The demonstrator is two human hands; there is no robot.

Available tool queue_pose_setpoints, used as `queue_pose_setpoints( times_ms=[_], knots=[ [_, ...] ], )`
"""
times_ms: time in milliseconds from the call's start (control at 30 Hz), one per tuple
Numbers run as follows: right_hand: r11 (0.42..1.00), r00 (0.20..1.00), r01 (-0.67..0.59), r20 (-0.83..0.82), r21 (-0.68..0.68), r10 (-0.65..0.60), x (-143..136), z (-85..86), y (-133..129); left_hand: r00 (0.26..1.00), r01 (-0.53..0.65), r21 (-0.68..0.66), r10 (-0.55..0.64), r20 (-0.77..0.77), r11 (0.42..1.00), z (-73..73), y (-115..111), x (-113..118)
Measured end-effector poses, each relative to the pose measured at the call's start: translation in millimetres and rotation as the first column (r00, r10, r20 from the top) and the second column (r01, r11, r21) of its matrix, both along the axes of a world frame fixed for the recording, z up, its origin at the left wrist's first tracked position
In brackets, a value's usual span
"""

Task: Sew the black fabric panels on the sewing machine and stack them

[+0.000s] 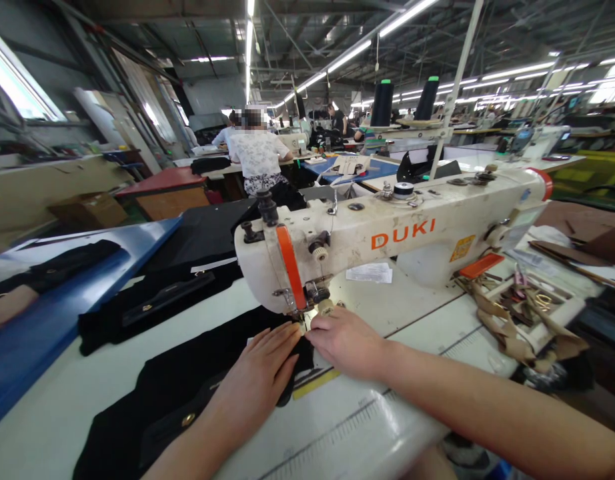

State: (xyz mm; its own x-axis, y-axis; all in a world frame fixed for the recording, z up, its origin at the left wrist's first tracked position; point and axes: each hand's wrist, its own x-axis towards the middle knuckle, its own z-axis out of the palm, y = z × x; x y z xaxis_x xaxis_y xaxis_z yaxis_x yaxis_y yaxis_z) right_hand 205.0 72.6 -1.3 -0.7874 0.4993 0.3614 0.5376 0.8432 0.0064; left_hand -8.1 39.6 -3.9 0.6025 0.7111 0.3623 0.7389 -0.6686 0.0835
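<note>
A white sewing machine (337,230) with orange lettering stands in front of me, its lit needle area low on the left. Under it lies a black fabric piece (182,363) bearing a dark strip with a gold-coloured metal fitting (188,419). My left hand (260,373) rests flat on this fabric, fingers stretched toward the needle. Just right of the needle, my right hand (347,340) has its fingers curled together at the fabric's edge; the fingertips are partly hidden. Both hands are close to the presser foot, which they partly cover.
Another black piece (160,300) with a similar fitting lies behind on the left, near a blue surface (52,320). At right sits a tray (547,307) with tan strips and metal rings. Thread cones (382,103) stand behind the machine. A person (260,157) sits farther back.
</note>
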Motion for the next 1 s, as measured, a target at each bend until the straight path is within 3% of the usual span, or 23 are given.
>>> queue_pose_setpoints(
  times_ms=[367, 733, 833, 1000],
  knots=[
    [1.0, 1.0, 0.022, -0.014, 0.0, -0.022, -0.9, 2.0, 1.1, 0.999, -0.019, -0.047, 0.021, 0.042, 0.999, -1.2, 7.4, -0.5],
    [0.998, 0.998, 0.061, -0.029, 0.0, -0.061, 0.1, -2.7, 0.2, 0.998, -0.058, -0.043, 0.058, -0.019, 0.997, -8.4, 19.3, -2.2],
    [0.998, 0.997, 0.058, -0.057, -0.02, -0.059, 2.3, -0.8, -3.5, 0.994, -0.105, -0.07, 0.103, -0.027, 0.992, -6.3, 3.9, -4.3],
    [0.999, 0.987, 0.019, -0.159, -0.032, -0.024, 4.2, -2.0, -9.3, 0.984, -0.147, -0.079, 0.138, -0.116, 0.986, 1.4, -47.9, -10.3]
  ],
)
